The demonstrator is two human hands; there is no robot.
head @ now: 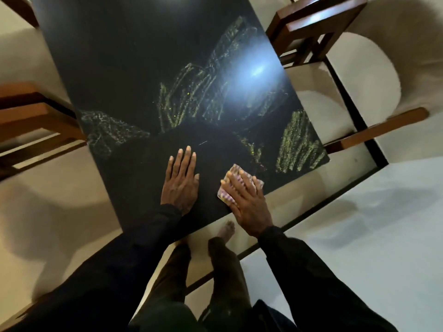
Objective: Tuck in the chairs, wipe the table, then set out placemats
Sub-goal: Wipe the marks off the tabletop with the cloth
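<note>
The right grip (247, 202) lay flat on the cloth (225, 198), fingers straight and pressing down rather than curled round it, at the near edge of the bench (107, 56). The left grip (181, 180) lay just to its left, also flat and holding nothing, palm on bare dark surface, seemingly as a brace. What mattered for the coming stroke was where the yellow-green marks lay from the cloth. The nearest patch (299, 144) sat ahead and to the right of the right grip, close to the bench's right corner, its streaks running away from the person, roughly in line with the pressing fingers. A wider patch (189, 97) spread further ahead, beyond both grips, under a bright glare. A third patch (105, 133) lay ahead and to the left of the left grip, well apart from the cloth. The strip around the two grips looked free of marks, so the wiping seemed partly done, with the far part left. The right grip was plainly nearer the right patch, so a push forward and rightward would probably meet it first; the left patch would likely need a long reach across. Chairs stood to the left (31, 116), far right (311, 25) and right (378, 130). No placemats were in view.
</note>
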